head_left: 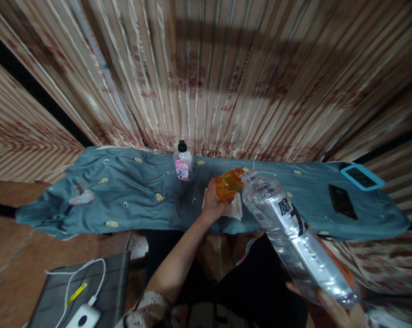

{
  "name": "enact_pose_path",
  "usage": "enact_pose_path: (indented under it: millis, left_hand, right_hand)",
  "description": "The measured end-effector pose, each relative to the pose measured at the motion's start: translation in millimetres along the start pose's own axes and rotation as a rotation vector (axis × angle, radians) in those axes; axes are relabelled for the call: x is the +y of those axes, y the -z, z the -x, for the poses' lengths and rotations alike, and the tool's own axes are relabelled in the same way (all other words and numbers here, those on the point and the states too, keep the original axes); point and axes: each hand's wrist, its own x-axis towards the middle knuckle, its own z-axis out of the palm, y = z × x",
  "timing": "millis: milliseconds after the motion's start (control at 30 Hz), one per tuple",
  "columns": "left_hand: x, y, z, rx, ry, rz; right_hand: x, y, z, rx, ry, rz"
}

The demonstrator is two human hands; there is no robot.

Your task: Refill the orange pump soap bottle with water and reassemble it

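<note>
My left hand is wrapped round a small amber bottle, tilted so that its mouth faces right. Close against that mouth is the neck of a large clear plastic bottle with a silver label, tipped down to the left. Near its base, my right hand grips this large bottle from below. Whether the two mouths touch, I cannot tell. Under the left hand lies a white cloth. A small clear bottle with a black cap and pink label stands upright further back.
A blue-green patterned cloth covers the narrow board before me. On its right lie a dark phone and a blue-framed device. Pleated curtains hang behind. At lower left, a white device with a cable rests on a dark surface.
</note>
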Motion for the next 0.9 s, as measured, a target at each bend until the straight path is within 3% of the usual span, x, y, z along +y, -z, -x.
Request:
enact_pose_path:
  millis: [600, 900]
  left_hand:
    - [15.4, 2.8, -2.9, -0.007, 0.035, 0.006]
    - [19.7, -0.4, -3.9, 0.013, 0.023, -0.009]
  right_hand:
    - [-28.7, -19.7, 6.6, 0.029, -0.051, 0.019]
    - [-18.5, -6.5, 2.8, 0.008, -0.035, 0.007]
